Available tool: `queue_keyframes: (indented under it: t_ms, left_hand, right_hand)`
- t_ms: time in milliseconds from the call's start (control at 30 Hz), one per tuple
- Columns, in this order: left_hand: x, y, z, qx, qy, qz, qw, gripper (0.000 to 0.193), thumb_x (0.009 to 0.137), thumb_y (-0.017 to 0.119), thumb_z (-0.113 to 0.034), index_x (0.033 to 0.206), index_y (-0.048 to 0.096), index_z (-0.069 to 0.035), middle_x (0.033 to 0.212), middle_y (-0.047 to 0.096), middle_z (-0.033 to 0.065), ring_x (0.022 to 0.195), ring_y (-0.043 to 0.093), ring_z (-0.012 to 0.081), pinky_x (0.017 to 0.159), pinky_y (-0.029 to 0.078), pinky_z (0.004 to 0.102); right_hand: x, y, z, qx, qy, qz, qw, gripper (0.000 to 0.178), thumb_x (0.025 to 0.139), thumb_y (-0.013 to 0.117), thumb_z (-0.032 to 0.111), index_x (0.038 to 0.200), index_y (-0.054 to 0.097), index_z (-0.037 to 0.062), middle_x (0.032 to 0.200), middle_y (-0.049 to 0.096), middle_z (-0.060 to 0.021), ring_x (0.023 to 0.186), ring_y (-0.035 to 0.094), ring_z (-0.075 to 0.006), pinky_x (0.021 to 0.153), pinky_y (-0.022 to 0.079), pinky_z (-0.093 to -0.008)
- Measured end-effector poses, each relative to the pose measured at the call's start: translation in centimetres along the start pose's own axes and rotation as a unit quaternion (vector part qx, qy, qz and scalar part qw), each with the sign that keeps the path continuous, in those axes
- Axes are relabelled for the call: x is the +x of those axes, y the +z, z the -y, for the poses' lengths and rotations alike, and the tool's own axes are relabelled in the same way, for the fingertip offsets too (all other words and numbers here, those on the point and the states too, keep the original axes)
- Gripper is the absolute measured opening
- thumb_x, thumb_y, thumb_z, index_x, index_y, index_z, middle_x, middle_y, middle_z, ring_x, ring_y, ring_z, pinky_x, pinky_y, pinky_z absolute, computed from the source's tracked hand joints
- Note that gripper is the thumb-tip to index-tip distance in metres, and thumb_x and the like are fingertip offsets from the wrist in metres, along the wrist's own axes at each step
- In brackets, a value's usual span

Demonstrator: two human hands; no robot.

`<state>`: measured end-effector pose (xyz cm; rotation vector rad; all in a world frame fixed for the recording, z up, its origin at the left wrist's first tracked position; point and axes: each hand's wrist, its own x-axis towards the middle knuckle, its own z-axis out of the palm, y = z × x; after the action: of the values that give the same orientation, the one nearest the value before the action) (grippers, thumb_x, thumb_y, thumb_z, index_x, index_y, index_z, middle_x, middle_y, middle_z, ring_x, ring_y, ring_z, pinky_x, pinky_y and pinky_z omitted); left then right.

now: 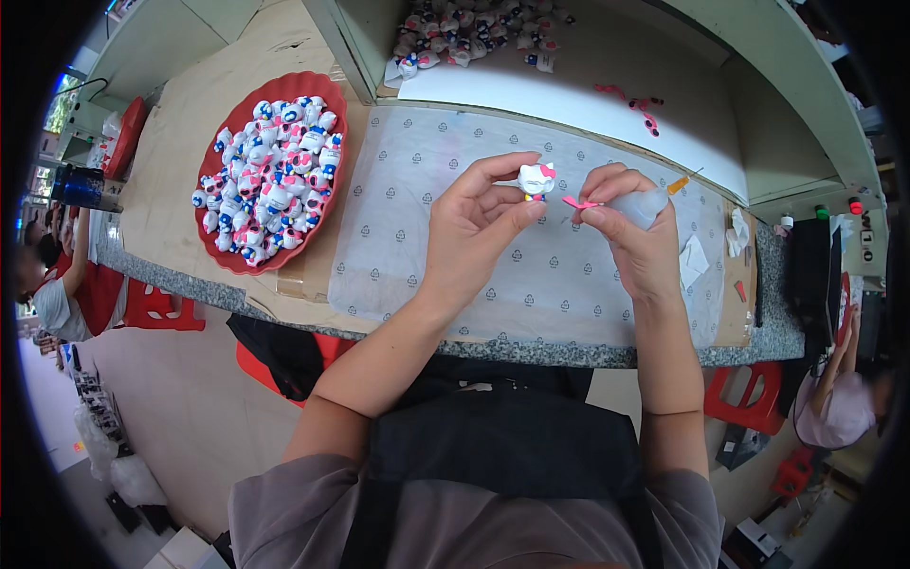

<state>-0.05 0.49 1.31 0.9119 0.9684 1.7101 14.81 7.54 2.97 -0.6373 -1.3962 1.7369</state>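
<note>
Between the thumb and fingers of my left hand (483,213) is a small white cat figurine (536,178) with a pink bow on its head, held upright. My right hand (633,223), level with it and a little apart, pinches a thin pink plastic piece (580,203) by one end. The same hand also cradles a translucent squeeze bottle (642,205) in its palm. An orange-yellow tip (678,185) with a fine needle sticks out of the bottle to the upper right. Both hands are above a white printed sheet (427,190) on the bench.
A red scalloped tray (334,95) heaped with several figurines stands at the left. More figurines (474,33) and pink pieces (649,112) lie on the shelf (588,90) ahead. Crumpled white paper (694,261) is at the right. Co-workers (71,284) sit on both sides.
</note>
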Motion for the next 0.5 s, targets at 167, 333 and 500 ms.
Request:
queue_keyframes:
  t_ms: [167, 333, 500]
  left_hand:
    - [-0.2, 0.1, 0.2, 0.061, 0.003, 0.007, 0.998, 0.036, 0.073, 0.058, 0.005, 0.107, 0.049, 0.0, 0.095, 0.054, 0.0059, 0.077, 0.056, 0.0099, 0.069, 0.045, 0.021]
    - [-0.4, 0.1, 0.9, 0.128, 0.051, 0.018, 0.99, 0.035, 0.072, 0.058, 0.005, 0.105, 0.053, -0.004, 0.095, 0.054, 0.0056, 0.076, 0.055, 0.0108, 0.069, 0.046, 0.0215]
    - [-0.6, 0.0, 0.9, 0.156, 0.076, 0.025, 0.985, 0.035, 0.071, 0.058, 0.004, 0.103, 0.055, -0.006, 0.095, 0.054, 0.0063, 0.077, 0.054, 0.0112, 0.069, 0.046, 0.0221]
  right_hand:
    - [-0.4, 0.7, 0.4, -0.024, 0.009, -0.014, 1.0, 0.01, 0.068, 0.063, -0.002, 0.076, 0.057, -0.0005, 0.077, 0.059, -0.0078, 0.071, 0.056, -0.0129, 0.069, 0.044, -0.0237]
    - [-0.5, 1.0, 0.1, -0.064, 0.011, -0.016, 0.998, 0.009, 0.069, 0.064, 0.0, 0.076, 0.057, 0.0003, 0.076, 0.059, -0.0059, 0.07, 0.055, -0.0103, 0.066, 0.043, -0.022]
    - [-0.6, 1.1, -0.3, -0.097, -0.001, -0.023, 0.995, 0.009, 0.069, 0.065, 0.001, 0.076, 0.058, 0.0011, 0.075, 0.059, -0.0045, 0.069, 0.054, -0.0089, 0.065, 0.043, -0.0208]
